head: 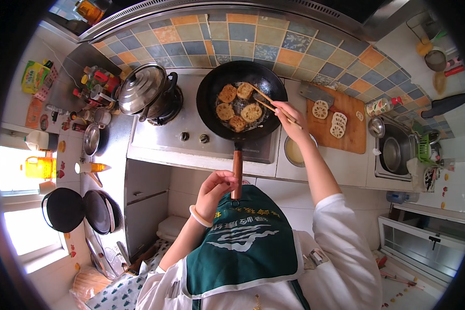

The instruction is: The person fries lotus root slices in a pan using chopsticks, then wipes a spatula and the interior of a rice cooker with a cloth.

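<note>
Several browned, battered slices (251,112) lie in oil in a black wok (209,77) on the stove. My right hand (290,119) holds a pair of wooden chopsticks (267,100), their tips over the wok near the upper slice. Beside the wok's wooden handle (237,166) is my left hand (218,188), its fingers bent at the handle's left side; whether they grip it I cannot tell. Right of the wok, partly behind my right forearm, stands a metal bowl of pale batter (293,151). Raw lotus root slices (338,126) rest on a wooden cutting board (354,139).
A lidded steel pot (144,91) stands on the left burner. A cleaver (316,95) lies across the board's upper left edge. The sink (395,145) is at the right, with a small metal bowl (376,127) by its corner. Seasoning bottles (100,83) crowd the left corner.
</note>
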The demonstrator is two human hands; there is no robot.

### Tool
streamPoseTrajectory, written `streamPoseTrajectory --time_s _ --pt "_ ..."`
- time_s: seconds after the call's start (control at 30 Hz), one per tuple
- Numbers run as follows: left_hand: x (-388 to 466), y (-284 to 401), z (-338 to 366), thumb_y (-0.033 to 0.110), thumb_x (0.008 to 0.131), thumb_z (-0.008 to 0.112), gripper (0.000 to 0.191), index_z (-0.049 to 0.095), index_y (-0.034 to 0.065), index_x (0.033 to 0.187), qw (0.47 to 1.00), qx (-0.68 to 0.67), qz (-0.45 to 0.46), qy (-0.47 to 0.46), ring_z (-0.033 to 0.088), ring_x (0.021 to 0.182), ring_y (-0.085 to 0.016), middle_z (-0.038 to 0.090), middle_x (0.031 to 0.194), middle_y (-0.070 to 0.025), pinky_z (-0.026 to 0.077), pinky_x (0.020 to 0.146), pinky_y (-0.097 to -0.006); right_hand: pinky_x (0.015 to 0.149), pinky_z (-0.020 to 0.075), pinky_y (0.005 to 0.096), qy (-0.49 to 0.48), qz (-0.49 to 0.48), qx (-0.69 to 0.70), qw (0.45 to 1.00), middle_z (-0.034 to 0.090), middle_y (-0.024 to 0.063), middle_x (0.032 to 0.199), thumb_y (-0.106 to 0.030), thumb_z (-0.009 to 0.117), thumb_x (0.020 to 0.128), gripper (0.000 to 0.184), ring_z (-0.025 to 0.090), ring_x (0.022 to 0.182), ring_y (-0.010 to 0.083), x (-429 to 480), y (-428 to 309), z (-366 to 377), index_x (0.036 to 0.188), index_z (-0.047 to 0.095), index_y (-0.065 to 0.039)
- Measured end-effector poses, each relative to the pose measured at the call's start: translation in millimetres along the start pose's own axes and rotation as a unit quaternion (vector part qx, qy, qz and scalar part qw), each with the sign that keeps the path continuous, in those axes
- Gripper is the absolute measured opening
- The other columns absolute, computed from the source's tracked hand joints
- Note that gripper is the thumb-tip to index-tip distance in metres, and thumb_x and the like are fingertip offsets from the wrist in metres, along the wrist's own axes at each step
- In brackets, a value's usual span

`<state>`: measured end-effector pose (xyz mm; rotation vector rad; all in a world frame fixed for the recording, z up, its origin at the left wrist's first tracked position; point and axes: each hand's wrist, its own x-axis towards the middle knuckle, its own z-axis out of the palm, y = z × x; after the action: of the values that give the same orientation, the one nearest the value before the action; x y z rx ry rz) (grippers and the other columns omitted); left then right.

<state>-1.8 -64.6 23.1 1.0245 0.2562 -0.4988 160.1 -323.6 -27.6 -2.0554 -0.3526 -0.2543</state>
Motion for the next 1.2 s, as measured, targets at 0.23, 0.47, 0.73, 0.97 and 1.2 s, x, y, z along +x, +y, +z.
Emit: streamPoseTrajectory --time_s 0.23,0.47,0.73,0.97,1.2 --pt "-6.3 -2.8 -11.5 -0.002 0.085 0.042 0.022 0.051 0.0023 0.104 1.0 -0.018 0.009 0.018 0.056 0.09 -0.017 0.058 0.096 -0.0072 0.044 0.084 -0.0288 0.077 0.0451 0.0305 -0.137 -0.02 -0.048 0.989 0.059 0.0085 0.1 -0.013 0.048 0.088 0.021 0.058 0.092 0.0257 42.5 18.6 8.0 0.106 0.055 -0.007" --pt "-7.3 -2.7 -19.7 -0.002 0.086 0.043 0.022 0.051 0.0014 0.106 0.999 -0.04 0.012 0.01 0.055 0.095 -0.016 0.057 0.099 -0.0072 0.043 0.088 -0.029 0.069 0.0488 0.0291 -0.128 0.066 0.007 0.99 0.063 0.0101 0.093 -0.019 0.046 0.091 0.023 0.063 0.082 0.0185 44.1 23.3 3.6 0.103 0.056 -0.003" --pt "-4.3 -2.9 -18.4 -0.001 0.085 0.041 0.023 0.052 0.0031 0.105 1.0 -0.013 0.007 0.009 0.056 0.093 -0.016 0.058 0.098 -0.0068 0.044 0.086 -0.0287 0.075 0.0519 0.0292 -0.001 0.23 0.297 0.927 0.061 0.0156 0.099 -0.025 0.044 0.093 0.033 0.064 0.086 0.0258 31.3 40.4 -19.3 0.104 0.055 0.004" --pt "-4.2 -4.6 -20.0 -0.002 0.085 0.041 0.023 0.052 0.003 0.104 1.0 -0.027 0.005 0.011 0.055 0.093 -0.016 0.058 0.097 -0.0066 0.044 0.086 -0.0285 0.079 0.0506 0.0309 0.067 0.26 0.343 0.9 0.059 0.015 0.102 -0.022 0.045 0.092 0.028 0.062 0.091 0.0271 24.7 48.0 -22.0 0.103 0.054 0.001" --pt "-5.0 -5.5 -21.8 -0.002 0.085 0.042 0.022 0.052 0.0029 0.104 0.999 -0.031 0.008 0.012 0.056 0.092 -0.015 0.058 0.097 -0.0064 0.044 0.086 -0.0284 0.072 0.0515 0.0273 0.026 0.242 0.301 0.922 0.06 0.0132 0.093 -0.017 0.045 0.092 0.02 0.064 0.083 0.0222 20.3 35.0 -14.0 0.096 0.053 0.001"
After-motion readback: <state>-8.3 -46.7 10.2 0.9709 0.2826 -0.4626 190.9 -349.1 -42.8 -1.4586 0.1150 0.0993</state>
